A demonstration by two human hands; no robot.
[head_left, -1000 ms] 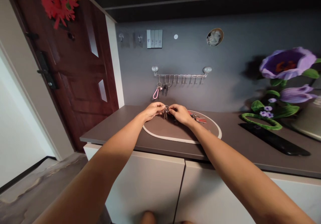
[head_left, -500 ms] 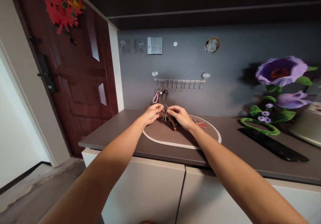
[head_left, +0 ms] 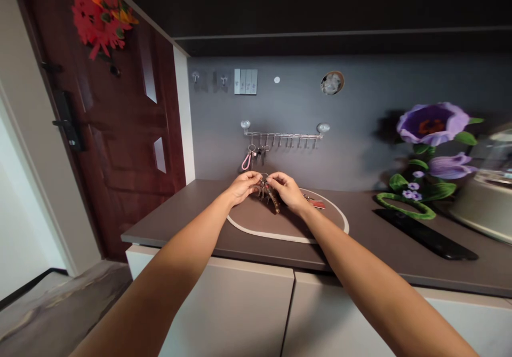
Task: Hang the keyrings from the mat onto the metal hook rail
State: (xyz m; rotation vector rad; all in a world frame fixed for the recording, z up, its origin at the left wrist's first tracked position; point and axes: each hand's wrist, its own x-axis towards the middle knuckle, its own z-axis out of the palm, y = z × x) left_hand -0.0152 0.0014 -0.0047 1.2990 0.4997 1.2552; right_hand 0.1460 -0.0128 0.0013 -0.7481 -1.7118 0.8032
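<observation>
My left hand (head_left: 242,187) and my right hand (head_left: 287,189) meet above an oval brown mat (head_left: 262,222) with a white rim on the counter. Both pinch a bunch of keys (head_left: 267,189) on a ring, with a brown strap hanging from it down to the right. Behind my right hand another key bunch with a red tag (head_left: 316,203) lies on the mat. On the wall above, a metal hook rail (head_left: 282,134) carries a pink loop keychain (head_left: 246,160) and some dark keys near its left end.
The dark brown countertop (head_left: 184,218) sits on white cabinet doors. A black flat object (head_left: 426,234) and purple artificial flowers (head_left: 434,149) stand to the right. A dark red door (head_left: 120,111) with a handle is at the left. Light switches (head_left: 245,81) are on the grey wall.
The keys have been lifted a little off the mat between both hands, and the brown strap now hangs free. The view has tilted slightly upward and shifted.
</observation>
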